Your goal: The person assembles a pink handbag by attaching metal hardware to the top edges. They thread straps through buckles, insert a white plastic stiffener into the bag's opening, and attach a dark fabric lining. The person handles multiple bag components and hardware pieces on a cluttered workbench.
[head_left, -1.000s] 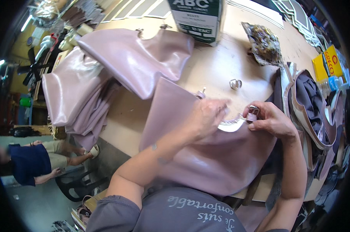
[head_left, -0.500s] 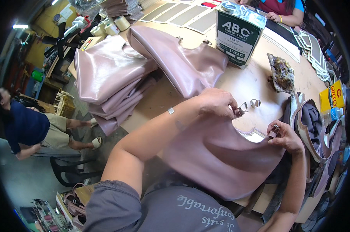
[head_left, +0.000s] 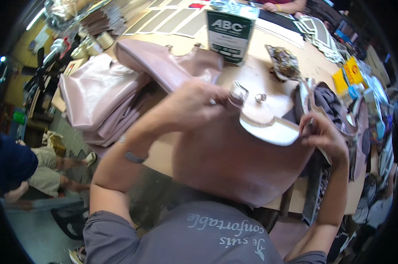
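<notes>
A dusty-pink leather bag (head_left: 234, 154) hangs over the near table edge in front of me. Its curved mouth is spread wide, showing a pale lining (head_left: 269, 131). My left hand (head_left: 199, 103) pinches the mouth's left corner, where a shiny metal ring (head_left: 238, 91) sticks up beside the fingertips. At the right corner, my right hand (head_left: 324, 136) is closed on the bag's edge, with another metal fitting (head_left: 311, 126) between thumb and fingers. A loose metal ring (head_left: 261, 97) lies on the table just beyond the opening. Both hands are slightly blurred.
Several pink bags (head_left: 100, 94) are stacked at left, one (head_left: 163, 61) leaning across them. A green-and-white can (head_left: 229, 37) stands behind. Beside it lies a crumpled clear bag (head_left: 283, 64). Dark-lined leather pieces (head_left: 330, 105) hang at right. A co-worker's arm (head_left: 282, 6) rests across the table.
My view has shifted, so the table items sit further left. The bag's mouth has been pulled wider and shows more lining. Both hands keep their grip at its corners.
</notes>
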Available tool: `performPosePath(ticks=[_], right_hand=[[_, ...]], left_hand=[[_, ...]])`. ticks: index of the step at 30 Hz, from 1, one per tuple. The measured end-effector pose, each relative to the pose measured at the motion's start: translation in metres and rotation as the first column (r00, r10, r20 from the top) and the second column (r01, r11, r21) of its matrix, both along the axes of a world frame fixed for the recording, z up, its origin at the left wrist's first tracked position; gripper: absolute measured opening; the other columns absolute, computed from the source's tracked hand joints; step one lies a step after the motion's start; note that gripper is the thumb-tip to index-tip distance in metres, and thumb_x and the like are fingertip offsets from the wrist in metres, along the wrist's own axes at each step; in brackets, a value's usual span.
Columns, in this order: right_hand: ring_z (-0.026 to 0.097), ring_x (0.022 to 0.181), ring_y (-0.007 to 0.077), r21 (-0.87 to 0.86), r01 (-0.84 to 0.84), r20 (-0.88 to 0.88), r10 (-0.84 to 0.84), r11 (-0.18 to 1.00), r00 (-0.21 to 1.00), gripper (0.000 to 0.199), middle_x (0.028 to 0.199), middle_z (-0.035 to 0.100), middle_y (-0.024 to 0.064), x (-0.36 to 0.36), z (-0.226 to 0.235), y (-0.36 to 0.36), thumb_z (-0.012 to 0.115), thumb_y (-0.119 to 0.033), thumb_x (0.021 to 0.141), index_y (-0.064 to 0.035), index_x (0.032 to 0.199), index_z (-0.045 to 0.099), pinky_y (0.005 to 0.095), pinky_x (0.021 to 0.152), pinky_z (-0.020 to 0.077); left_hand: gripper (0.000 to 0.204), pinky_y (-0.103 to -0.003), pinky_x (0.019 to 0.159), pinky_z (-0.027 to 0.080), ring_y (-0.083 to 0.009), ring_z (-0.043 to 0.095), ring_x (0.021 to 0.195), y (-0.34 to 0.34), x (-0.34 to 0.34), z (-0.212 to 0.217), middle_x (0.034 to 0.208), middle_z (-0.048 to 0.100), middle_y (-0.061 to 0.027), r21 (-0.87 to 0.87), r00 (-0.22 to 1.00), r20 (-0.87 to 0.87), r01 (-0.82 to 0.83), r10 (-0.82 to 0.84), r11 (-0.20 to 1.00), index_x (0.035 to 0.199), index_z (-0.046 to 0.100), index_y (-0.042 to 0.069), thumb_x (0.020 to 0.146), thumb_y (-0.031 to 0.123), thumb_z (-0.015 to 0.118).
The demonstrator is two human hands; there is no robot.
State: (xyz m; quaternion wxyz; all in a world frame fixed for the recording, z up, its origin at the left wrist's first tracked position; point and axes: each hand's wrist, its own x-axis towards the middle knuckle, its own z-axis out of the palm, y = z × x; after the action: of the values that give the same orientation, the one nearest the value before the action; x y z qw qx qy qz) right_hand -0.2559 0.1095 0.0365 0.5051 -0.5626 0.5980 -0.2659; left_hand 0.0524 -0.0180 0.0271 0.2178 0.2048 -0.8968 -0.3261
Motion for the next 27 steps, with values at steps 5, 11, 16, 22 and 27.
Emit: performPosePath(ticks=[5,11,16,22,27], right_hand=[[0.056,0.079,0.0084,-0.685,0.123,-0.149,-0.303,0.718,0.941,0.032,0.087,0.059,0.0037,-0.004,0.067,-0.002,0.06,0.003,0.07,-0.0037,0.101,0.055,0.0224,0.071,0.0456],[0.056,0.085,0.0108,-0.905,0.054,-0.126,-0.388,0.422,0.913,0.03,0.093,0.06,0.0033,0.045,0.054,0.042,0.064,-0.003,0.077,-0.0065,0.106,0.056,0.0263,0.077,0.0463],[0.06,0.082,0.0307,-0.743,-0.188,-0.534,-0.399,0.642,0.746,0.028,0.094,0.059,0.0145,0.042,-0.095,0.081,0.059,0.005,0.067,-0.0031,0.093,0.056,0.0337,0.069,0.0514],[0.053,0.098,0.0295,-0.619,-0.061,-0.568,-0.393,0.783,0.723,0.033,0.1,0.056,0.014,0.06,-0.161,0.124,0.061,0.003,0.065,-0.0024,0.097,0.055,0.0395,0.088,0.0408],[0.049,0.101,0.0309,-0.52,0.276,-0.73,-0.589,0.808,0.347,0.045,0.098,0.055,0.0125,0.059,-0.179,0.158,0.066,-0.004,0.063,-0.003,0.105,0.05,0.0386,0.084,0.0421]], left_hand=[[0.018,-0.028,0.065,0.049,-0.016,0.063,0.073,0.01,-0.009,0.08,0.073,0.064,-0.0083,-0.189,0.873,-0.283,-0.457,0.397,0.869,0.095,0.065,0.005,0.079,0.012,0.058],[0.028,-0.03,0.075,0.044,-0.0157,0.062,0.077,0.095,0.05,0.085,0.087,0.064,-0.0078,-0.812,0.963,0.101,-0.065,0.249,0.579,0.104,0.059,0.003,0.081,0.018,0.06],[0.054,-0.033,0.09,0.034,-0.0169,0.06,0.093,0.137,0.03,-0.012,0.105,0.06,-0.0089,-0.365,0.795,0.604,0.337,-0.055,0.868,0.123,0.045,0.003,0.079,0.03,0.061],[0.05,-0.044,0.101,0.027,-0.0348,0.04,0.119,0.158,0.0,-0.098,0.129,0.041,-0.0187,-0.324,0.891,0.398,0.359,-0.218,0.875,0.122,0.043,-0.001,0.078,0.018,0.059],[0.029,-0.057,0.106,0.013,-0.0357,0.029,0.128,0.157,-0.031,-0.086,0.134,0.035,-0.0182,-0.709,0.928,0.366,0.324,-0.065,0.626,0.097,0.061,0.0,0.071,0.012,0.054]])
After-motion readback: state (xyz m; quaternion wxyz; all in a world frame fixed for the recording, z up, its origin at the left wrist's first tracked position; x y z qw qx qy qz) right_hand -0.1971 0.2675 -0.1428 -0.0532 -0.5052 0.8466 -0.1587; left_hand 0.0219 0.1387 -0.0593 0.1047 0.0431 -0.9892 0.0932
